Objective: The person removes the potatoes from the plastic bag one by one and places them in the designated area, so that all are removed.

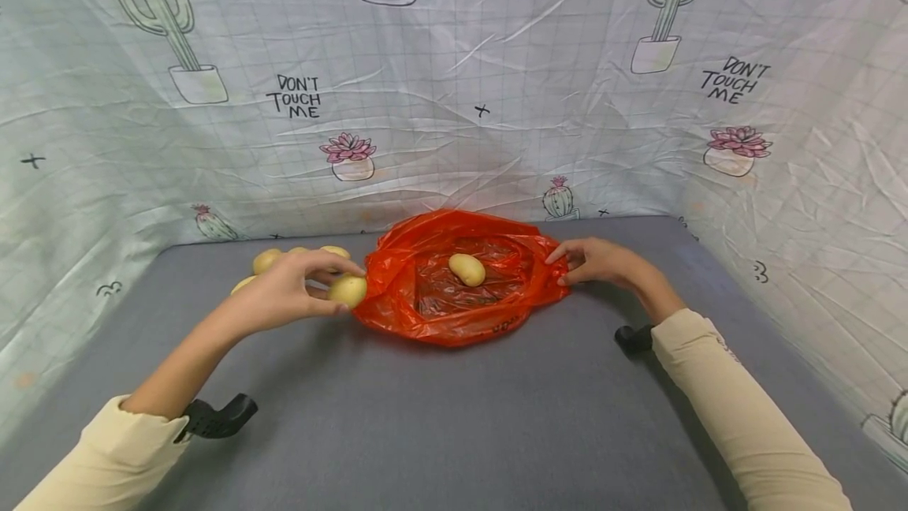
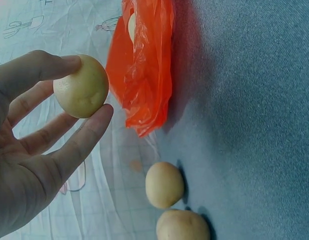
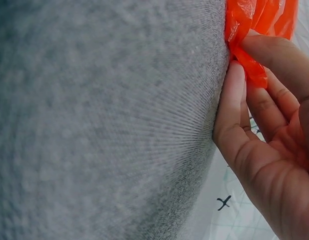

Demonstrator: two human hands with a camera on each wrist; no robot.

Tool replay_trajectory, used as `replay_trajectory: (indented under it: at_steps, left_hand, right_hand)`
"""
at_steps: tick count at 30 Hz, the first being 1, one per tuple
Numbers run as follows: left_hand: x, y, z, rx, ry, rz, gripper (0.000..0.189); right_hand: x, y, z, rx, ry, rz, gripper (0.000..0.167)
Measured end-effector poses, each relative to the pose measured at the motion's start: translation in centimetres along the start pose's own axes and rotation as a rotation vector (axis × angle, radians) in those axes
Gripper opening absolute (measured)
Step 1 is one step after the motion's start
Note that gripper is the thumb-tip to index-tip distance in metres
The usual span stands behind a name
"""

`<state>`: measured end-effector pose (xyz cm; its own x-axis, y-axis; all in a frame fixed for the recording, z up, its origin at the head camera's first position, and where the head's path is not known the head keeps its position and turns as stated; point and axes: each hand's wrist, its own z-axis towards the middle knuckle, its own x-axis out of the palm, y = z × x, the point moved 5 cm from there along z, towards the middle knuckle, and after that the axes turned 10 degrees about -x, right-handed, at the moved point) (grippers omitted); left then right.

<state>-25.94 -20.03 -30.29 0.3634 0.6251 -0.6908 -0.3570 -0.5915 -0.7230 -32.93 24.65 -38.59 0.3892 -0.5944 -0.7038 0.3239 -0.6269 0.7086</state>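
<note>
My left hand pinches a potato between thumb and fingertips, held up beside the left rim of a red plastic bag. The bag lies spread with its mouth facing up, and one potato rests inside it. At the bag's right side, my right hand grips the edge. In the right wrist view, thumb and fingers close on a fold of the red plastic, low against the table surface.
Several loose potatoes lie behind the left hand, partly hidden by it; two potatoes show in the left wrist view. Grey cloth covers the table. A printed curtain hangs at the back and sides.
</note>
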Motion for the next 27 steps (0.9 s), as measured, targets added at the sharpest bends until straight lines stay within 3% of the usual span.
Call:
replay_trajectory:
  at_steps: [5, 13, 27]
  left_hand:
    - [-0.2, 0.3, -0.2, -0.021, 0.006, -0.011, 0.043]
    - [-0.6, 0.8, -0.4, -0.057, -0.036, 0.033, 0.044]
    - [-1.0, 1.1, -0.5, -0.05, -0.09, 0.087, 0.043]
  right_hand:
    - [0.0, -0.1, 0.1, -0.001, 0.004, -0.007, 0.04]
    - [0.0, -0.2, 0.1, 0.007, 0.006, -0.002, 0.04]
    - [0.0, -0.2, 0.1, 0.01, 0.004, -0.003, 0.039]
